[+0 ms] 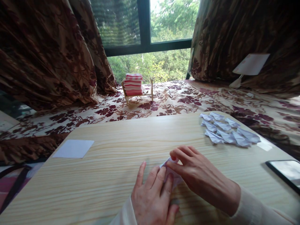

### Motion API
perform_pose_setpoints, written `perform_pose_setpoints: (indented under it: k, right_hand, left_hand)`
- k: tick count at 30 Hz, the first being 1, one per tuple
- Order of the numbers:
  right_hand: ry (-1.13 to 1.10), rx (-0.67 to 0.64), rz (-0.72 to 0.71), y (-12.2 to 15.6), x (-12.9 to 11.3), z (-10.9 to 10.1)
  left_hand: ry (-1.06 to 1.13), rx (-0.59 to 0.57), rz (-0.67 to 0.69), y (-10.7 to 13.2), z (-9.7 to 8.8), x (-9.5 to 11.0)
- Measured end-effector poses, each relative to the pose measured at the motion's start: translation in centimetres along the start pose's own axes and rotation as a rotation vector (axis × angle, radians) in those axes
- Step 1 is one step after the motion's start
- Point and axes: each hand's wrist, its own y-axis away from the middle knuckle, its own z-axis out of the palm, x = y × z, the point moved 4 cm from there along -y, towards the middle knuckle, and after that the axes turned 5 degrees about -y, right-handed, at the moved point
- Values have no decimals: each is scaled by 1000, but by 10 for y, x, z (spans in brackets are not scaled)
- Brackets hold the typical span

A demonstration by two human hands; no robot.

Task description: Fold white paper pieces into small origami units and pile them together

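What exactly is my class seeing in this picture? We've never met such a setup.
There is no machine: these are a person's two bare hands, seen by a camera worn on that person's head. The left hand rests its fingers on a piece of paper on the wooden table; the right hand appears to pinch the paper's far edge, though fingers hide much of it. At the left lies a flat white sheet; at the far right, folded white paper pieces. Nearer is a dark-edged device, cut off by the picture's edge.
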Motion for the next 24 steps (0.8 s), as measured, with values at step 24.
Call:
perform_pose_setpoints:
  k: [24]
  right_hand:
    - [-284,-21,101,25,7,2]
  left_hand:
    - [32,26,42,1,0,-1]
